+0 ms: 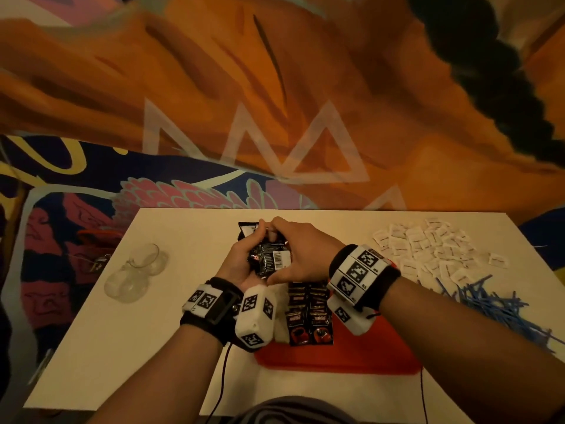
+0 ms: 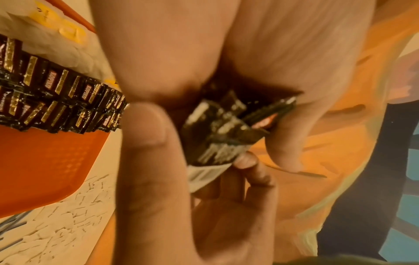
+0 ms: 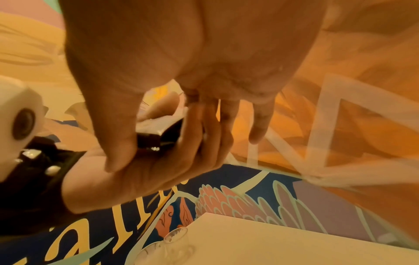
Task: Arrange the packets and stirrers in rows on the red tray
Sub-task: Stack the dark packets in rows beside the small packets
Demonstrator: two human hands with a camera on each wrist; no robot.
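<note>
Both hands hold a black bag [image 1: 270,258] with a barcode label in the air, just beyond the red tray [image 1: 367,356]. My left hand [image 1: 241,261] cups it from the left, fingers curled round it. My right hand [image 1: 301,252] grips it from above and the right. The left wrist view shows several small dark packets [image 2: 222,129] inside the bag's mouth. Two rows of dark brown packets [image 1: 310,313] lie side by side on the tray's left part. A heap of white packets [image 1: 428,249] and a heap of blue stirrers [image 1: 495,304] lie on the table, right of the tray.
Two clear glasses [image 1: 137,270] stand on the white table [image 1: 122,362] at the left. Pale packets with yellow print [image 2: 56,35] lie beside the brown rows. The tray's right half is bare red. A painted wall rises right behind the table's far edge.
</note>
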